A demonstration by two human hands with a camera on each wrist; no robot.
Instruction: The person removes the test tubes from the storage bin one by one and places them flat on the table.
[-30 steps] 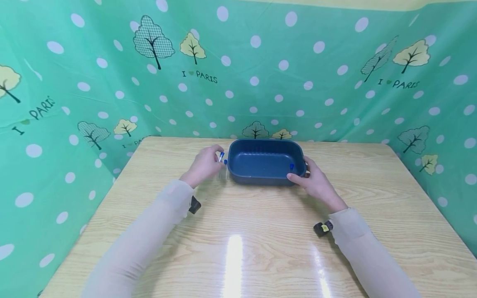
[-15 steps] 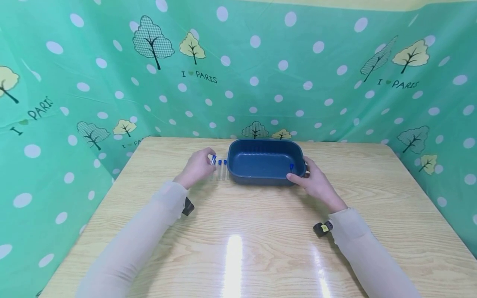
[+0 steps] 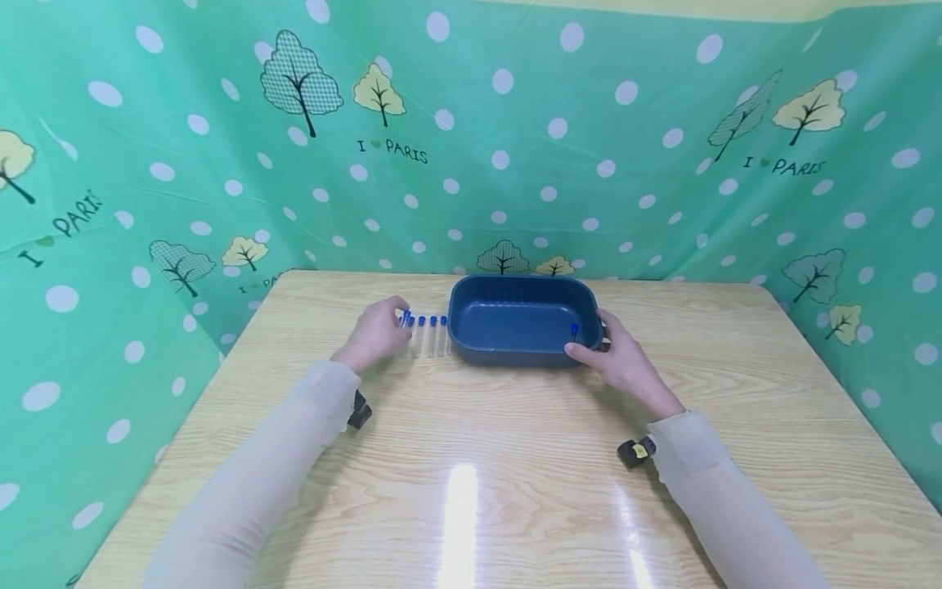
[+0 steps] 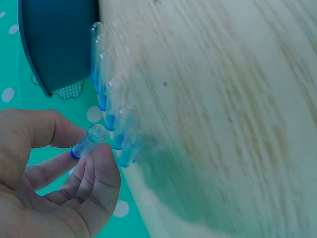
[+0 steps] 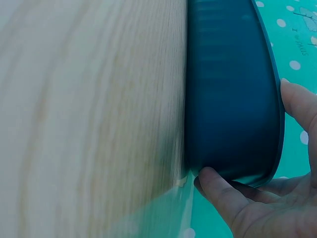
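Note:
My left hand pinches a blue-capped test tube between thumb and fingertips, its clear rounded end towards the camera in the left wrist view. Close by, several more clear test tubes with blue caps form a side-by-side row on the table, running left from the dark blue plastic basin. At the basin's right end, my right hand grips the wall, thumb over the front corner. Another blue cap shows inside the basin near that thumb; the lower part of its tube is hidden.
The basin stands at the back of the wood-grain table, close to a green dotted curtain. Curtain also hangs along the left and right table edges. Bright light reflections streak the front of the tabletop.
My left hand has moved left along the row, uncovering more test tubes on the table left of the basin. The right hand and basin have stayed in place.

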